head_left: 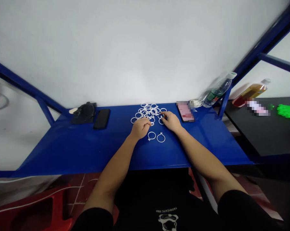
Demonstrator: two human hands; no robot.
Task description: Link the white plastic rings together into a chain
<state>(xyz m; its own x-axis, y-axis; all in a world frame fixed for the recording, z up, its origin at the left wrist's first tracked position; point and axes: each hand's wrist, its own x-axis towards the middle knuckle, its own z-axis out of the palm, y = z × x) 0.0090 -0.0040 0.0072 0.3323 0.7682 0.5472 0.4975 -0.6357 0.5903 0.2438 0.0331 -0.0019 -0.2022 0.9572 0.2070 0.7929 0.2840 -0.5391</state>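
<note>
Have white rings [149, 112] piled at back centre of blue desk [70, 147], near the wall [125, 64]. Got left hand [139, 129] at front-left edge of the pile, fingers curled together, with one ring right at the fingertips. Can't tell whether pinched or just behind them. Got right hand [171, 122] at right edge of the pile, fingers bent, thumb and index near each other over a ring. Can't tell if clamped on it. See two loose ones in front, apart from the pile and each other, between the forearms: left ring [149, 139], clasp toward front left; right ring [161, 133], clasp toward the back. See black phone [101, 119] and dark bag [84, 113] off left; pink-screen phone [184, 110], cable [197, 103] and clear bottle [215, 94] off right. Farther right, on black table [275, 138]: amber bottle [250, 93], green heap [288, 111].
</note>
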